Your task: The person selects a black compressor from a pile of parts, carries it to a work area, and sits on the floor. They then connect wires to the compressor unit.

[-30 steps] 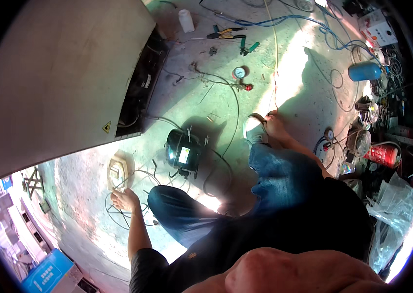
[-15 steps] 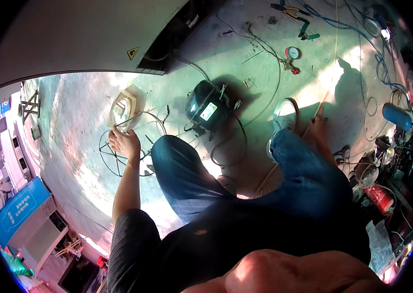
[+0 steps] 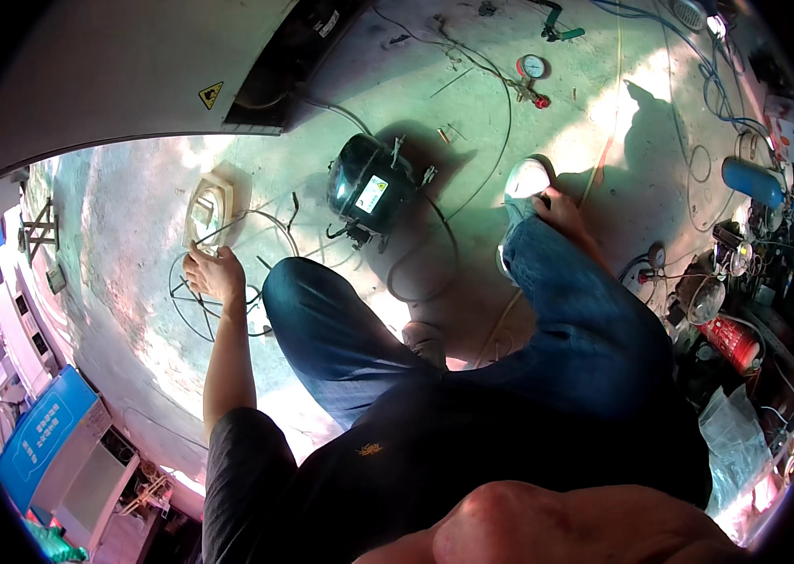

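Observation:
My left hand (image 3: 216,274) is closed in a pinch on a thin bent dark tube (image 3: 270,218), just below a whitish shallow plastic tray (image 3: 209,209) on the floor. Under this hand lies a round black wire rack (image 3: 192,315). A black compressor (image 3: 369,188) with a white label stands to the right of the tray, with a dark hose (image 3: 453,254) curling beside it. My right hand (image 3: 561,212) is down beside my light shoe (image 3: 527,179); its fingers are partly hidden, and whether they grip anything does not show.
A large grey cabinet (image 3: 134,66) fills the upper left. A pressure gauge (image 3: 533,68) with a red valve and green-handled tool (image 3: 561,34) lie far off. Along the right sit a blue cylinder (image 3: 751,181), a red cylinder (image 3: 731,343) and clutter. A blue-topped box (image 3: 45,432) stands left.
My right hand has moved left, from beside the thin pale line on the floor to my shoe. My left hand stays at the tube. The whole view has shifted slightly.

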`<state>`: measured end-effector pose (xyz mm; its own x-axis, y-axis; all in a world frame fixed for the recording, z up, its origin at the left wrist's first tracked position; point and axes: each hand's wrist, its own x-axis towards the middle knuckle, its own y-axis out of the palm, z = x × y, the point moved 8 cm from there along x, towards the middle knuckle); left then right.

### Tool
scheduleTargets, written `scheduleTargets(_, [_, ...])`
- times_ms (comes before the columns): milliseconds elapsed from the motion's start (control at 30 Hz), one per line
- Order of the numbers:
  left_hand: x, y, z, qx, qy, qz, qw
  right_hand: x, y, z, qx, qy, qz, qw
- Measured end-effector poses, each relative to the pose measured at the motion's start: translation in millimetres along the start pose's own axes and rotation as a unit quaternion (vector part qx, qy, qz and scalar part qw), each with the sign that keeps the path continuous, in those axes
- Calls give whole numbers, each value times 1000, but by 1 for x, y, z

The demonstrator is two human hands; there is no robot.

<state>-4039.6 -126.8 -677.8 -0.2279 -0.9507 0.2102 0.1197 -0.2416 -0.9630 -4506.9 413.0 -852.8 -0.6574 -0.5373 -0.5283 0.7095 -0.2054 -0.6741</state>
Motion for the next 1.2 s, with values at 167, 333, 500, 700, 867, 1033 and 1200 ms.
scheduleTargets(167, [0, 2, 0, -22, -1, 3, 1000, 10, 10, -5, -52, -44, 10, 998])
scheduleTargets(333, [-1, -2, 7, -22, -13, 13, 1000, 25, 16, 2, -116, -44, 57, 991])
scheduleTargets(500, [5, -7, -17, -28, 8, 20, 999, 35, 15, 10, -177, -29, 131, 975])
scheduleTargets(700, [-2, 3, 21, 29, -1, 13, 999, 40, 13, 36, -194, 0, 191, 962])
scheduleTargets(867, [3, 6, -2, 20, 1, 24, 1000, 28, -2, 28, -192, -2, 167, 967])
scheduleTargets(1033, [5, 9, 7, 27, -7, 20, 999, 33, 7, 25, -185, -15, 177, 966])
scheduleTargets(1200, [7, 10, -2, 29, -4, 43, 999, 34, 2, 22, -129, -4, 202, 971])
